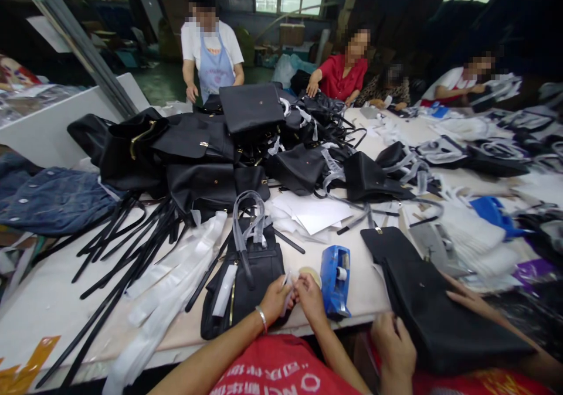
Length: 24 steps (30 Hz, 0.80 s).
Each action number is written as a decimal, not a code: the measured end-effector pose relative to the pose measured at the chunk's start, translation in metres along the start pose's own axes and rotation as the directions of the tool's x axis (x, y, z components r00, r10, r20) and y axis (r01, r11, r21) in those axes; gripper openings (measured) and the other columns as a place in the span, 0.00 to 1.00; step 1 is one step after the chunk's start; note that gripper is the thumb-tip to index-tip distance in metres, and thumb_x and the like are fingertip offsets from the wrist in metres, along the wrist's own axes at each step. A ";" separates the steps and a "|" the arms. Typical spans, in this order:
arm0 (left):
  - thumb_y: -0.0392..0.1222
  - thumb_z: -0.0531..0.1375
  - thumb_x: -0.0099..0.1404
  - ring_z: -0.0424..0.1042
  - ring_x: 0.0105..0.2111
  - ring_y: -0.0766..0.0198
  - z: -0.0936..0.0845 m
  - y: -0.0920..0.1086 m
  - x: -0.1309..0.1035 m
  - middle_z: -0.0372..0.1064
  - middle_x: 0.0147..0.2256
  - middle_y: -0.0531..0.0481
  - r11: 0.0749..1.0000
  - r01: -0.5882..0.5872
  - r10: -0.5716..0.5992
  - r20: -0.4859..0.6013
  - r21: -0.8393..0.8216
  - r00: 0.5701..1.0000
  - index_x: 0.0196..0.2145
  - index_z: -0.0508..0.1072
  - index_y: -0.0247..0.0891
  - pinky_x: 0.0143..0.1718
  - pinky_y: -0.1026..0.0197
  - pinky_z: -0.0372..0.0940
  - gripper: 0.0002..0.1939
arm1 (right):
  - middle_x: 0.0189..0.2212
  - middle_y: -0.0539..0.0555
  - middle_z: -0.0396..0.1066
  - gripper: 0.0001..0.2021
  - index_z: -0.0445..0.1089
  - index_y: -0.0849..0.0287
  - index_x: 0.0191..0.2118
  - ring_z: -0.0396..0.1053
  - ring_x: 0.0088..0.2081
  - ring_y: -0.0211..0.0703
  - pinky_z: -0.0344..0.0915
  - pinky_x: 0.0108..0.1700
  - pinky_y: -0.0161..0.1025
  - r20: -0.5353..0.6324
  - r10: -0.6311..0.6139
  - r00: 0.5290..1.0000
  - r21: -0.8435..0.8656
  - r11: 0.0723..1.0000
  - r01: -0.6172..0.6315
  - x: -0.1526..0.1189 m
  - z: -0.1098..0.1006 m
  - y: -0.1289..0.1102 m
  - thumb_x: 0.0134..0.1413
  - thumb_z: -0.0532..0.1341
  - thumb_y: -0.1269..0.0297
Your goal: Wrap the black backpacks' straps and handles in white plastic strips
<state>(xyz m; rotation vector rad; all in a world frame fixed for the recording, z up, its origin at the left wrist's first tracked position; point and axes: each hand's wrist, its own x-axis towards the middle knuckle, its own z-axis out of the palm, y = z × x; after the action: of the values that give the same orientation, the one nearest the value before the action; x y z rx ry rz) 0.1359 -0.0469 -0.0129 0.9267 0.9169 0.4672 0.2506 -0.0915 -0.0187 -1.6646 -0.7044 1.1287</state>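
My left hand [276,299], with a bracelet at its wrist, is closed round a small piece of whitish wrapping [287,280]. Its fingers meet those of my right hand [308,294], which pinches at the same piece. Below and left of them a black backpack [257,266] lies on the table, its handle wrapped in clear plastic and a white strip over its zipper. Just behind my right hand is a roll of tape [310,275], partly hidden. A blue tape dispenser [336,281] stands to the right of it.
Black bags [200,137] are piled across the table [176,324]. Black straps [127,266] and white strips [176,278] lie at the left, white sheets [312,210] behind the dispenser. At the right, a neighbour's hands [393,342] are at a black bag [440,307]. Several people work opposite.
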 end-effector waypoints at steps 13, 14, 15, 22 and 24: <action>0.61 0.59 0.53 0.66 0.18 0.69 0.000 0.008 -0.001 0.68 0.23 0.50 1.000 0.028 -0.027 0.093 -0.005 0.995 0.35 0.68 0.33 0.21 0.65 0.61 0.25 | 0.16 0.45 0.62 0.15 0.64 0.56 0.27 0.61 0.19 0.39 0.58 0.22 0.35 0.001 -0.032 1.000 -0.208 0.978 0.031 0.008 -0.015 -0.009 0.47 0.59 0.48; 0.61 0.60 0.53 0.67 0.19 0.68 0.002 0.007 -0.001 0.69 0.24 0.50 1.000 0.013 -0.013 0.063 -0.015 0.998 0.35 0.68 0.33 0.22 0.65 0.61 0.25 | 0.17 0.46 0.63 0.15 0.64 0.56 0.25 0.62 0.20 0.40 0.58 0.23 0.35 -0.042 -0.060 0.997 -0.269 0.962 0.046 0.008 -0.014 -0.010 0.47 0.59 0.48; 0.60 0.60 0.52 0.68 0.20 0.67 0.003 0.005 -0.001 0.68 0.24 0.50 1.000 -0.001 0.001 0.023 -0.021 1.000 0.34 0.68 0.34 0.23 0.64 0.62 0.25 | 0.17 0.47 0.64 0.15 0.63 0.55 0.24 0.63 0.22 0.41 0.59 0.25 0.36 -0.088 -0.095 0.992 -0.331 0.942 0.060 0.008 -0.012 -0.011 0.46 0.59 0.48; 0.59 0.60 0.52 0.66 0.17 0.68 0.002 0.004 -0.001 0.67 0.20 0.55 1.000 -0.018 0.014 -0.162 -0.025 0.987 0.30 0.64 0.37 0.19 0.65 0.62 0.21 | 0.24 0.51 0.69 0.15 0.64 0.55 0.32 0.67 0.25 0.44 0.62 0.27 0.39 -0.110 -0.049 0.993 -0.136 0.990 0.034 -0.004 0.004 -0.008 0.49 0.57 0.48; 0.59 0.60 0.52 0.66 0.16 0.68 0.002 0.004 -0.002 0.67 0.20 0.55 0.999 -0.018 0.012 -0.161 -0.031 0.987 0.30 0.63 0.38 0.18 0.66 0.62 0.21 | 0.24 0.52 0.69 0.16 0.65 0.55 0.36 0.67 0.23 0.43 0.62 0.24 0.39 -0.025 0.003 1.000 -0.026 1.000 -0.003 -0.010 0.003 -0.005 0.50 0.57 0.48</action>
<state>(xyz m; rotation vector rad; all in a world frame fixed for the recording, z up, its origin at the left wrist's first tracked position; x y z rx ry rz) 0.1363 -0.0465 -0.0080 0.8764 1.0460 0.5742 0.2438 -0.0969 -0.0109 -1.6995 -0.7036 1.1032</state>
